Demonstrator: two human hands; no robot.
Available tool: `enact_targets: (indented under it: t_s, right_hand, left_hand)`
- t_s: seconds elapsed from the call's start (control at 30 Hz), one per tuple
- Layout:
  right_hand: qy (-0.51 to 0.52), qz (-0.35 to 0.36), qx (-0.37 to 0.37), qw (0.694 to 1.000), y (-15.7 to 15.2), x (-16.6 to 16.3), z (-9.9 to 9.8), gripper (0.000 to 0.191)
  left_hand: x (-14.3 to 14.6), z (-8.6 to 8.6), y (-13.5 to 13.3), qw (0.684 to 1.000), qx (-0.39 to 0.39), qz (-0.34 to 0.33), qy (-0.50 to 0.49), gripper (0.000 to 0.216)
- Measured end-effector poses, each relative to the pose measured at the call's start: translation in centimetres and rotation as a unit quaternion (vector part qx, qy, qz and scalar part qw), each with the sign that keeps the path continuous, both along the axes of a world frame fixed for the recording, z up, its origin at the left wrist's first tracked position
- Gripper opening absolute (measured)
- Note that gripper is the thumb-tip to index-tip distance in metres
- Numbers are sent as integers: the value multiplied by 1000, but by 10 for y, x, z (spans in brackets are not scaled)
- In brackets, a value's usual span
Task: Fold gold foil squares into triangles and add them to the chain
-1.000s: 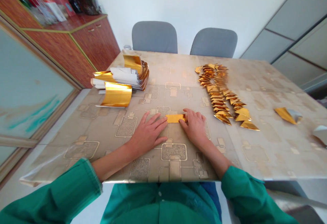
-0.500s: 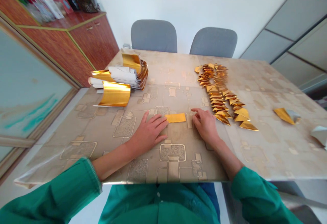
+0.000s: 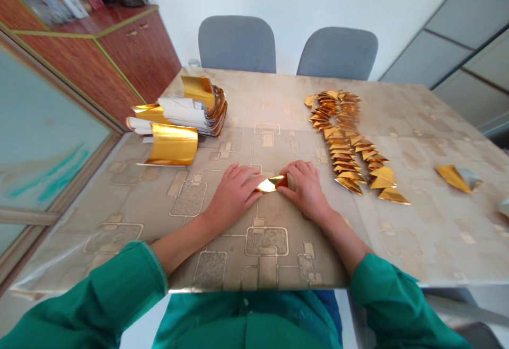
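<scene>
A small folded strip of gold foil paper (image 3: 269, 183) lies on the patterned table (image 3: 254, 243) just in front of me. My left hand (image 3: 233, 192) pinches its left end, and my right hand (image 3: 304, 184) pinches its right end with fingers curled. The strip is bent up between them. A long row of folded gold triangles (image 3: 350, 145) runs along the table to the right of my right hand.
A stack of curled gold and white sheets (image 3: 186, 113) sits at the left rear. One loose gold piece (image 3: 457, 177) lies far right. Two grey chairs (image 3: 238, 44) stand behind the table, a wooden cabinet (image 3: 99, 46) at the left.
My right hand had drawn away from the flat strip, then came back to it. Both hands now grip the strip, which is lifted and bent rather than lying flat.
</scene>
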State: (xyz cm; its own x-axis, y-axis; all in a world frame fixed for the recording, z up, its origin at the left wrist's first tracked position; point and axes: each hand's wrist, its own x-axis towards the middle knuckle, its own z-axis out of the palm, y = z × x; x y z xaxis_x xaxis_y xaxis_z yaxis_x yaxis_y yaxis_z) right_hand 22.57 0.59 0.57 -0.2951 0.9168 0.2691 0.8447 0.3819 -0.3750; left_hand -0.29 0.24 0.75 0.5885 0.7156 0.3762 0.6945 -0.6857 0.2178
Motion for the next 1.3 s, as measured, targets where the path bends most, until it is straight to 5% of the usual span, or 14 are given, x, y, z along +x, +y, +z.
enact_targets:
  t_s: [0.63,1.0,1.3]
  right_hand:
    - [-68,57,70,994,-11,7,13,20]
    - [-59,158,-26,985,-13,9,12,6]
    - [23,171,-75,982,-6,18,10,17]
  left_hand:
    - [7,-3,-4,999,31,2,10,11]
    - [4,-5,-13,999,-47,-8,8,8]
    - [4,-2,-14,997,-64,28,-26,13]
